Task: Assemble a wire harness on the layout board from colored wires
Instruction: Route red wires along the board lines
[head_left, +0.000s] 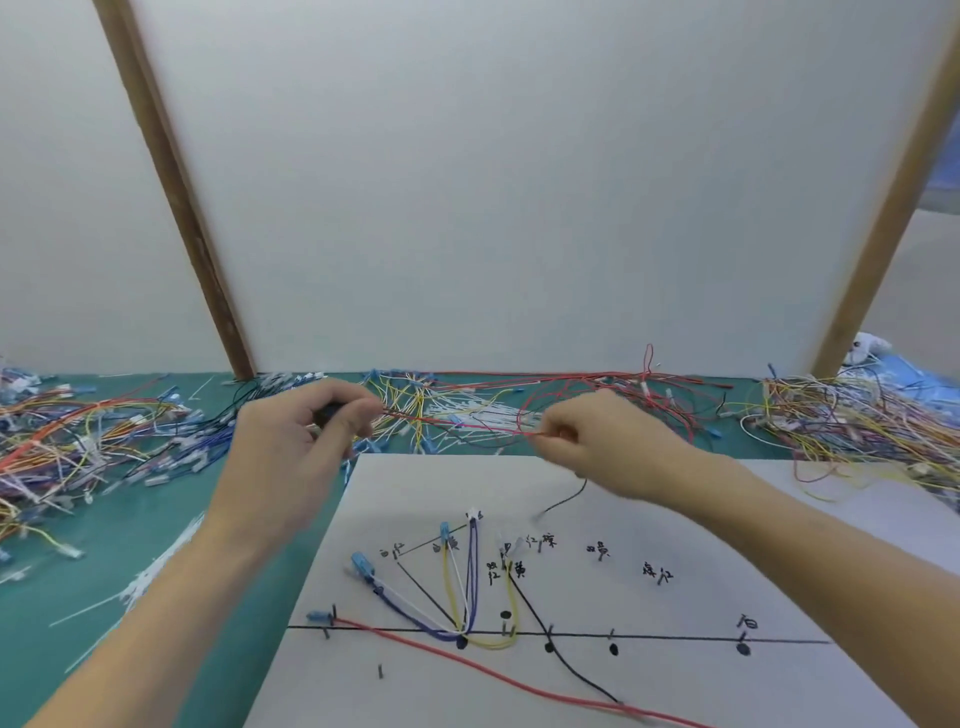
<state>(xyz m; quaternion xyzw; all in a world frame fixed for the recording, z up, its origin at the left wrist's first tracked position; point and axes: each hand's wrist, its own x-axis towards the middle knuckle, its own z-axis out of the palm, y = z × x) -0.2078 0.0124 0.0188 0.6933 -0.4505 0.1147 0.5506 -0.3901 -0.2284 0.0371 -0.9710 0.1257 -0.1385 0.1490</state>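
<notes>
Although several wires are already laid on the board (675, 519) in the lower middle of the frame, the harness is judged to be only partly built. A blue wire (410, 616), a white wire (415, 597) and a yellow wire (451, 592) are routed from connectors at the left of the drawn pattern down to a junction on the horizontal line, a second yellow loop (511, 618) is seen just right of it, and a long red wire (493, 675) is run from the left end of the line toward the bottom edge. The labelled pins to the right, out to the far mark at the lower right, are seen to carry no wire, so most of the right branch is taken to be left. A thin red wire (457, 423) is held stretched above the board's upper edge: the left hand (306, 441) is pinched on one end with fingers curled, and the right hand (597, 441) is pinched on the other end between thumb and fingertip. A loose black wire (566, 500) is seen hanging below the right hand; whether it is held cannot be told. Piles of spare wires (78, 441) are heaped on the desk (156, 545) at the left, centre and right. A dark object in the left hand is largely covered by the fingers and cannot be identified. The handwritten labels are too small to be read, and the board's bottom edge is cut off by the frame.
</notes>
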